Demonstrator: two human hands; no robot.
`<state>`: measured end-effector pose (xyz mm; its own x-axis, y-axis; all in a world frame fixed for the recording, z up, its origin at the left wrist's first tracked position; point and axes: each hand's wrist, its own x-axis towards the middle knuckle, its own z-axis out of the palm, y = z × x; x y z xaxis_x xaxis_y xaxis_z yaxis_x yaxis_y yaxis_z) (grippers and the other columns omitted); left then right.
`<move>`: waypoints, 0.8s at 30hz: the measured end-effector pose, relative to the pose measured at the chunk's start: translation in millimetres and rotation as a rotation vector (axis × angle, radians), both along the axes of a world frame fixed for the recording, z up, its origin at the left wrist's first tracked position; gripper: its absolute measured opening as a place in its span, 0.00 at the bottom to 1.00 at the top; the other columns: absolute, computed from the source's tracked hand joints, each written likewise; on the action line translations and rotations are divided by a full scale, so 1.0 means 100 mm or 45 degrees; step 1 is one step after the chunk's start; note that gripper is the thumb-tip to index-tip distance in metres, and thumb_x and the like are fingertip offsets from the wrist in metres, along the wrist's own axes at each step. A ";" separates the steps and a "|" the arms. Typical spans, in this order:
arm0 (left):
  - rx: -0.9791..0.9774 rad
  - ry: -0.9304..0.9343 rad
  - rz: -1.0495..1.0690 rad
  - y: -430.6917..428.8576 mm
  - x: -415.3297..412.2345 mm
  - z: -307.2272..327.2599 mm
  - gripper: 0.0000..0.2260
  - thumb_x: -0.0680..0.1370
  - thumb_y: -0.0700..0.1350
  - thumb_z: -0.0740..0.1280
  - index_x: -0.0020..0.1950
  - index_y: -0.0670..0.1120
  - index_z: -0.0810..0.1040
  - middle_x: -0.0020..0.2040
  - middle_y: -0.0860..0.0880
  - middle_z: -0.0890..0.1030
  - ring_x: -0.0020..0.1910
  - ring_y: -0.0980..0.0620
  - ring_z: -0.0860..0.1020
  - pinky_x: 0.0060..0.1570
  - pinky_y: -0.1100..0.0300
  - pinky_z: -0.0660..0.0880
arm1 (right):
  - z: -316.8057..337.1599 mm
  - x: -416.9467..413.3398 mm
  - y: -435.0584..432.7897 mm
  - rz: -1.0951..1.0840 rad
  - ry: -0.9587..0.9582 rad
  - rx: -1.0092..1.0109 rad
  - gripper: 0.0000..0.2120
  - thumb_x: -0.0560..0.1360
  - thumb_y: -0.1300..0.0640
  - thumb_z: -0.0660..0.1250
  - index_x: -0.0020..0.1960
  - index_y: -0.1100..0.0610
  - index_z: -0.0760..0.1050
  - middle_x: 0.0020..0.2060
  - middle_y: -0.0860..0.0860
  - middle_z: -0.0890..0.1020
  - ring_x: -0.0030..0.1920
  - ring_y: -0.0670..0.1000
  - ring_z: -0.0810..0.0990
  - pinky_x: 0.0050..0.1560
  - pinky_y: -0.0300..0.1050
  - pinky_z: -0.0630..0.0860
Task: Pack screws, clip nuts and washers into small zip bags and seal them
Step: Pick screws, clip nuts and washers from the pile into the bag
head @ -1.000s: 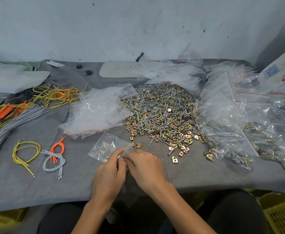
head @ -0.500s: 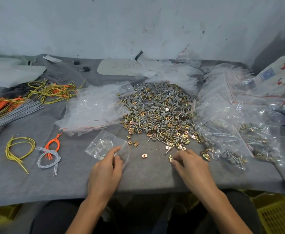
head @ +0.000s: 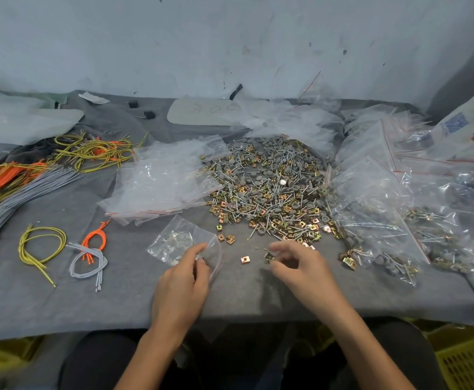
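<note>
On the grey desk (head: 61, 299) in front of you, your left hand (head: 182, 280) rests on the near corner of a small clear zip bag (head: 183, 243); your thumb and forefinger pinch its mouth edge, so those fingers are closed on the plastic while the rest of the bag lies flat, angled away to the left. Your right hand (head: 300, 266) sits just right of it, its fingers curled with thumb and forefinger nipping a brass clip nut (head: 269, 258) at their tips, raised slightly off the cloth. One loose clip nut (head: 245, 259) lies on the desk between your two hands, close to the bag's mouth but apart from it. Beyond your right hand spreads the mixed heap of screws, clip nuts and grey washers (head: 269, 190). A stack of empty zip bags (head: 162, 181) lies left of the heap, and filled bags (head: 399, 220) are piled to its right. Bundles of yellow, orange and grey cable ties (head: 89, 257) sit well off to your left.
</note>
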<state>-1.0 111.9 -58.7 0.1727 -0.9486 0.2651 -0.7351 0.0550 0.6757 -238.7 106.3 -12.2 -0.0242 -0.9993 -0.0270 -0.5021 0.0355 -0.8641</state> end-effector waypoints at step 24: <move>-0.048 0.076 -0.057 0.05 0.00 0.02 0.19 0.79 0.60 0.52 0.69 0.64 0.68 0.45 0.54 0.84 0.44 0.53 0.81 0.41 0.58 0.72 | -0.07 1.07 -0.14 0.224 0.728 -0.164 0.14 0.82 0.42 0.58 0.50 0.50 0.77 0.46 0.51 0.84 0.50 0.59 0.82 0.47 0.53 0.77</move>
<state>-1.3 116.7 -56.2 0.1470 -0.9453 0.2913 -0.6901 0.1130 0.7149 -131.8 92.4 -19.2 0.1661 -0.9841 0.0626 -0.8767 -0.1764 -0.4476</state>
